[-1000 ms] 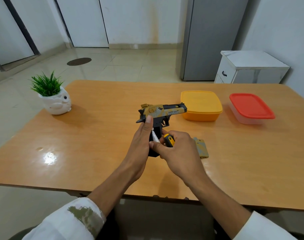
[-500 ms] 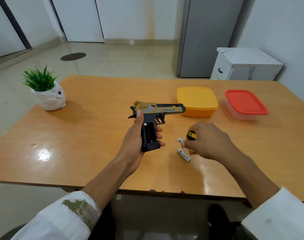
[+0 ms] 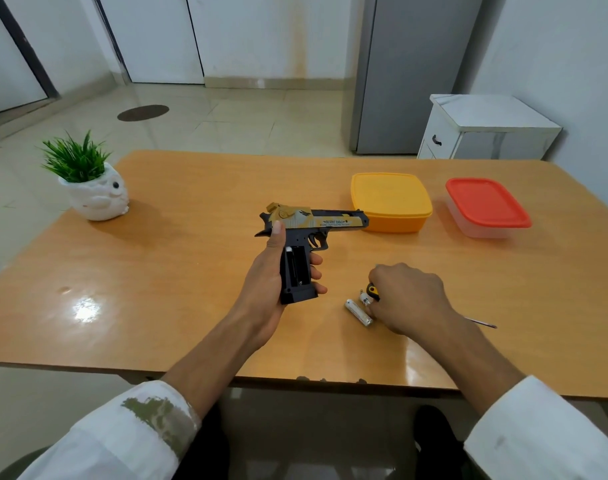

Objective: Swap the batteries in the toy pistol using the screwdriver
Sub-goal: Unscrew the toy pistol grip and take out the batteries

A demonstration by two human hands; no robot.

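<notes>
Two arms in white sleeves reached forward over a wooden desk. The left hand was clamped around the grip of the toy pistol, thumb up along the back and fingers curled round the front. It held the gun just above the desk with the barrel pointing away to that hand's right. The grip's battery compartment faced up, open and dark, with a small white end showing at its top.

To the right of that hand, the right hand rested knuckles-up on the desk, curled around the yellow-and-black screwdriver, whose thin shaft stuck out past the wrist. A battery lay on the desk touching its fingertips. A second battery sat against the fingers; whether pinched could not be told.

Beyond the right hand stood a yellow box and a red-lidded container. Far left of the left hand sat a white plant pot.
</notes>
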